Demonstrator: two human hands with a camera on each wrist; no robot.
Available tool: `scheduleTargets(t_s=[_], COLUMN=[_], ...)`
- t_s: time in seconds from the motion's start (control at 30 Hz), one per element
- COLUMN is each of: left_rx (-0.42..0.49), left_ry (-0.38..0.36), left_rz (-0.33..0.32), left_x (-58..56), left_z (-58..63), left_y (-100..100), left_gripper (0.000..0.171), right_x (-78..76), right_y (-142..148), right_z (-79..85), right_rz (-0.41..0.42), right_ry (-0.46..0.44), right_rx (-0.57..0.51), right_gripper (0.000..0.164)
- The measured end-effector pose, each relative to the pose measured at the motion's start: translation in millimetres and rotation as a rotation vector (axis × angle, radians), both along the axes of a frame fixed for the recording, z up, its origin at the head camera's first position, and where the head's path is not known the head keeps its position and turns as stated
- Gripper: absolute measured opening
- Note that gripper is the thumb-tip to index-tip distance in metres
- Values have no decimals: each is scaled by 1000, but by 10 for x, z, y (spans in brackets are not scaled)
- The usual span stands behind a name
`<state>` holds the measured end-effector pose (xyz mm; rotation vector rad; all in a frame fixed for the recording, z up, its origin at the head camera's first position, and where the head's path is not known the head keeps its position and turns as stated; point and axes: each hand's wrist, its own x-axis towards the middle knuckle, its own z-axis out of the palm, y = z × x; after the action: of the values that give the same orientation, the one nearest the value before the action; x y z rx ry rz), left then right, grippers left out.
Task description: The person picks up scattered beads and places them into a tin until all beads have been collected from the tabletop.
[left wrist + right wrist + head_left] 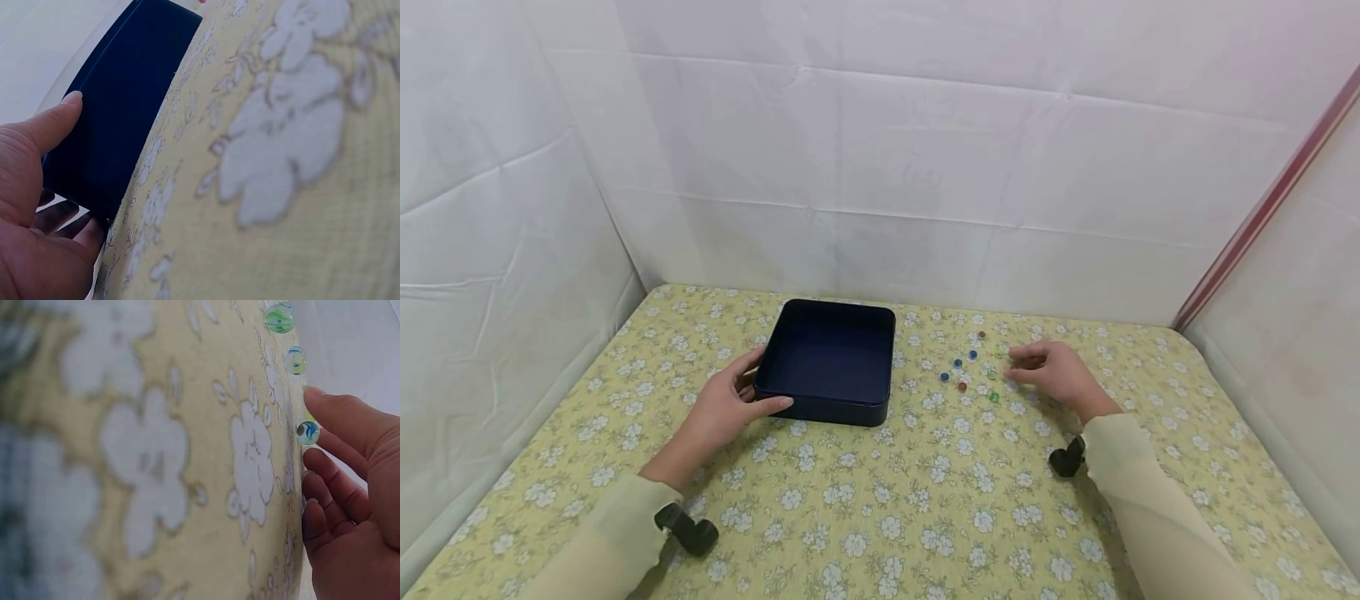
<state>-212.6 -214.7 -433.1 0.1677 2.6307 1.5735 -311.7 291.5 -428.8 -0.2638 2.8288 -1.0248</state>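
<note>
A dark navy, square open-topped box [825, 408] lies on the cloth left of centre. My left hand [724, 408] grips its near left corner, thumb along the front wall and fingers at the left side; the left wrist view shows the thumb on the box's wall [119, 100]. On the right, my right hand [1052, 371] reaches low over the cloth beside several small glass marbles, thumb and fingers apart. Its fingertips are close to a clear green marble [992, 375]. In the right wrist view, a green-and-blue swirled marble [308, 432] appears between thumb and fingers.
Blue marbles [958, 363], a reddish marble [962, 387] and a brown marble [982, 335] lie between box and right hand. A yellow floral cloth [865, 500] covers the table. White sheeting [925, 150] rises behind and at both sides.
</note>
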Motion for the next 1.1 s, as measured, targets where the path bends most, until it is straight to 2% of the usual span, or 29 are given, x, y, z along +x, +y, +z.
scheduleTargets(t_s=[0.43,1.1], left_rx=[13,26], left_ry=[-4,-22], left_rz=[-12,-6], left_x=[-31,5], left_z=[-10,-1], left_y=[-10,-10], left_gripper=[102,102], right_x=[-21,10], right_y=[37,2], right_z=[-18,27], right_rz=[-19,-48], right_ry=[-2,-30], right_rx=[33,35], right_gripper=[43,33])
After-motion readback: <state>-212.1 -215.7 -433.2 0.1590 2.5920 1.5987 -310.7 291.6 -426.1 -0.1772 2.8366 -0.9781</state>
